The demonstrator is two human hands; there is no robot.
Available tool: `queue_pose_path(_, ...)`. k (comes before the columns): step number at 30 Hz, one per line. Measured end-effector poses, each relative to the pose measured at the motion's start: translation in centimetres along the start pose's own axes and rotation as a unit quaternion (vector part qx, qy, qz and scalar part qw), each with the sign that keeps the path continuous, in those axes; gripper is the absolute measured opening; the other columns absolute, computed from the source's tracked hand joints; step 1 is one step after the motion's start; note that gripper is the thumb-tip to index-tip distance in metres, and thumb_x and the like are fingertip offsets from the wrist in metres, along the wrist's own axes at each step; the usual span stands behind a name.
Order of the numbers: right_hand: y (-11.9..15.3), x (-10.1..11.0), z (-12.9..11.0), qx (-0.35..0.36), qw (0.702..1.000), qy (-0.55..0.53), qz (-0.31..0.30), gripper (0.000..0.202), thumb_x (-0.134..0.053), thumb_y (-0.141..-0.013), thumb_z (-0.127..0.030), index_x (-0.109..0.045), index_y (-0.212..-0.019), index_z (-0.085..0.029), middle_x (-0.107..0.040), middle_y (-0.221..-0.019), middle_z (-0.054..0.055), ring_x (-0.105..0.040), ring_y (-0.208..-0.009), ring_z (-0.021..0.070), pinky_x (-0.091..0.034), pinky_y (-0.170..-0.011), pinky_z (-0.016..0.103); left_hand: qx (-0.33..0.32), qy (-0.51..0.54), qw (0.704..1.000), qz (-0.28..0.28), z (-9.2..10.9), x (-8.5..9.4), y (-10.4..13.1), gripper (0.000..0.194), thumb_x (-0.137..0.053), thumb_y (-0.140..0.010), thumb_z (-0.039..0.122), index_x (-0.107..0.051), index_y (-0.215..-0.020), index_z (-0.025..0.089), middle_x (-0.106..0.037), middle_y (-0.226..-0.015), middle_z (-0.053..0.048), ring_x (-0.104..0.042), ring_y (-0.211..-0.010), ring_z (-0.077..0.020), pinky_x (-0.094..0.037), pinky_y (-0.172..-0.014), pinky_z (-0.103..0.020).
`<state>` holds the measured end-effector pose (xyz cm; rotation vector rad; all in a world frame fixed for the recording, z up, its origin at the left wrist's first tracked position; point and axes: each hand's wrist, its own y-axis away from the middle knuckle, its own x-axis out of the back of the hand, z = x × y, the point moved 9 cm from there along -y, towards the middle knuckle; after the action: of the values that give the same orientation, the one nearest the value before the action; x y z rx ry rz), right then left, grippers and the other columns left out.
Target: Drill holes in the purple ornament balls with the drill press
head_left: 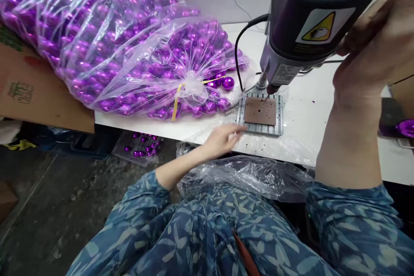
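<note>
A dark drill press [323, 4] with a yellow warning label stands over a slotted metal base [280, 116]. On the base lies a brown board [260, 116] with a small dark hole. My left hand [224, 139] is at the front left corner of the base, its fingertips close to the edge; whether it pinches anything is too small to tell. My right hand [375, 39] is raised at the right side of the drill press, its fingers blurred and partly hidden behind the machine. What it holds, if anything, cannot be seen.
A large clear bag [123, 47] of shiny purple balls, tied with yellow ribbon, fills the left of the white table [304, 138]. Cardboard [48, 90] leans under it. Clear plastic [246, 177] hangs at the front edge. Several purple balls [142, 146] lie in a container below.
</note>
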<state>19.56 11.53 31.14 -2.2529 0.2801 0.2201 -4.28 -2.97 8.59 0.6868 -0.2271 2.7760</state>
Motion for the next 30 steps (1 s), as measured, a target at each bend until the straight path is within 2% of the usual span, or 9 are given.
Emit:
queue_pose_path(3,0.0,0.1,-0.2,0.010,1.000,-0.013,0.008,0.080,-0.073,-0.067,-0.091,-0.029,-0.063,-0.024,-0.023,-0.047,-0.008,-0.033,-0.041,0.0061,-0.021,-0.043,0.032,0.002,-0.064,0.980,0.187,-0.3,8.1,-7.4,0.038,-0.055,-0.113,0.017,-0.085,-0.133,0.027,-0.089,-0.128,-0.011,-0.082,-0.115,-0.0254,-0.065,-0.112,-0.047)
queue_pose_path(5,0.0,0.1,-0.6,0.017,0.999,-0.023,0.014,0.082,-0.076,-0.068,-0.090,-0.029,-0.064,-0.022,-0.017,-0.050,-0.008,-0.031,-0.042,0.0042,-0.018,-0.043,0.029,0.043,-0.104,0.962,0.247,-2.0,11.0,-12.3,0.037,-0.058,-0.110,0.011,-0.085,-0.130,0.025,-0.088,-0.130,-0.012,-0.080,-0.127,-0.0281,-0.059,-0.123,-0.048)
queue_pose_path(8,0.1,-0.1,-1.0,0.016,0.999,-0.030,0.012,0.088,-0.081,-0.070,-0.088,-0.026,-0.061,-0.020,-0.023,-0.048,-0.006,-0.035,-0.041,0.0045,-0.019,-0.042,0.029,0.146,-0.167,0.948,0.228,-5.4,11.3,-17.9,0.037,-0.072,-0.103,0.010,-0.082,-0.136,0.023,-0.083,-0.138,-0.016,-0.074,-0.143,-0.0382,-0.053,-0.131,-0.056)
queue_pose_path(11,0.2,0.2,-0.8,0.012,0.999,-0.036,0.015,0.092,-0.086,-0.068,-0.089,-0.025,-0.060,-0.021,-0.028,-0.046,-0.007,-0.036,-0.039,0.0066,-0.019,-0.039,0.031,0.214,-0.208,0.937,0.180,-7.5,9.5,-19.7,0.038,-0.082,-0.099,0.012,-0.083,-0.136,0.021,-0.070,-0.158,-0.022,-0.074,-0.147,-0.0447,-0.054,-0.129,-0.059)
queue_pose_path(14,0.1,0.4,-0.4,0.010,0.999,-0.040,0.011,0.088,-0.088,-0.069,-0.087,-0.030,-0.061,-0.022,-0.032,-0.047,-0.007,-0.037,-0.039,0.0067,-0.020,-0.039,0.031,0.197,-0.154,0.946,0.207,-7.6,9.3,-19.2,0.035,-0.089,-0.093,0.010,-0.086,-0.126,0.021,-0.067,-0.158,-0.020,-0.077,-0.142,-0.0416,-0.056,-0.128,-0.055)
queue_pose_path(17,0.1,0.5,-0.6,0.011,0.999,-0.035,0.009,0.083,-0.086,-0.071,-0.087,-0.033,-0.061,-0.023,-0.034,-0.048,-0.007,-0.038,-0.040,0.0069,-0.021,-0.039,0.032,0.152,0.042,0.947,0.280,-7.4,11.1,-17.0,0.031,-0.089,-0.098,0.019,-0.084,-0.128,0.023,-0.076,-0.141,-0.014,-0.078,-0.136,-0.0342,-0.061,-0.124,-0.051)
queue_pose_path(21,0.3,0.4,-0.8,-0.004,0.999,-0.033,0.023,0.086,-0.082,-0.063,-0.092,-0.030,-0.062,-0.024,-0.030,-0.047,-0.008,-0.037,-0.041,0.0077,-0.022,-0.041,0.034,0.129,0.367,0.876,0.286,-6.4,11.7,-12.3,0.033,-0.077,-0.111,0.037,-0.078,-0.142,0.026,-0.082,-0.133,-0.011,-0.078,-0.136,-0.0297,-0.068,-0.118,-0.049)
queue_pose_path(26,0.1,0.5,-0.1,-0.004,1.000,-0.011,0.018,0.086,-0.080,-0.065,-0.093,-0.027,-0.061,-0.026,-0.024,-0.047,-0.007,-0.033,-0.042,0.0075,-0.024,-0.043,0.035,0.192,0.568,0.768,0.227,-4.3,7.6,-6.7,0.034,-0.076,-0.112,0.038,-0.075,-0.143,0.022,-0.081,-0.135,-0.012,-0.076,-0.146,-0.0349,-0.069,-0.122,-0.054)
queue_pose_path(30,-0.1,0.7,-0.2,0.020,1.000,-0.015,0.017,0.081,-0.080,-0.069,-0.092,-0.036,-0.063,-0.024,-0.021,-0.051,-0.007,-0.032,-0.043,0.0059,-0.020,-0.044,0.032,0.208,0.597,0.745,0.214,-3.4,3.9,-4.7,0.027,-0.081,-0.109,0.024,-0.078,-0.135,0.025,-0.082,-0.132,-0.010,-0.077,-0.144,-0.0320,-0.068,-0.125,-0.056)
